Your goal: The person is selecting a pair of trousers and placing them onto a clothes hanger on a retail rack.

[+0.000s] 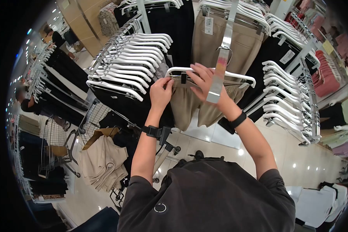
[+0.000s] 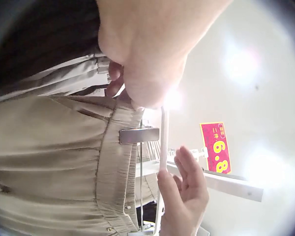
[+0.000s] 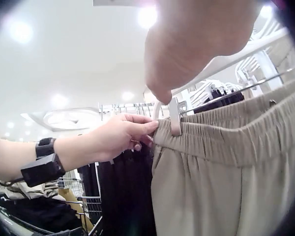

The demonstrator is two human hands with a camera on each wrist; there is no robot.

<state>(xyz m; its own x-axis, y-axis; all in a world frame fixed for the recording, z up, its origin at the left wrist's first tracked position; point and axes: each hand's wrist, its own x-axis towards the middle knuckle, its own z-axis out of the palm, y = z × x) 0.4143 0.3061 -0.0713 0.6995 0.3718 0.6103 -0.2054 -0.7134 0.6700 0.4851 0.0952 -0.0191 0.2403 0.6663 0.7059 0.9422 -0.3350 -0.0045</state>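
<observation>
Khaki trousers (image 1: 182, 104) with a gathered elastic waist hang from a white hanger (image 1: 236, 74), a metal clip (image 2: 139, 135) gripping the waistband. My left hand (image 1: 161, 92) pinches the waistband's left end beside that clip; in the right wrist view the left hand (image 3: 115, 137) shows thumb and fingers on the fabric edge. My right hand (image 1: 208, 86), fingers extended and spread, is at the hanger bar near the clip, partly behind a metal rack arm (image 1: 216, 83). The left wrist view shows the right hand (image 2: 186, 196) beside the white bar, its fingers slightly bent.
White hangers with black trousers (image 1: 116, 98) fill the rack on the left, and more hangers (image 1: 284, 104) stand on the right. Folded beige trousers (image 1: 102, 160) lie on a cart at lower left. Khaki trousers (image 1: 208, 46) hang behind. Two people are at far left.
</observation>
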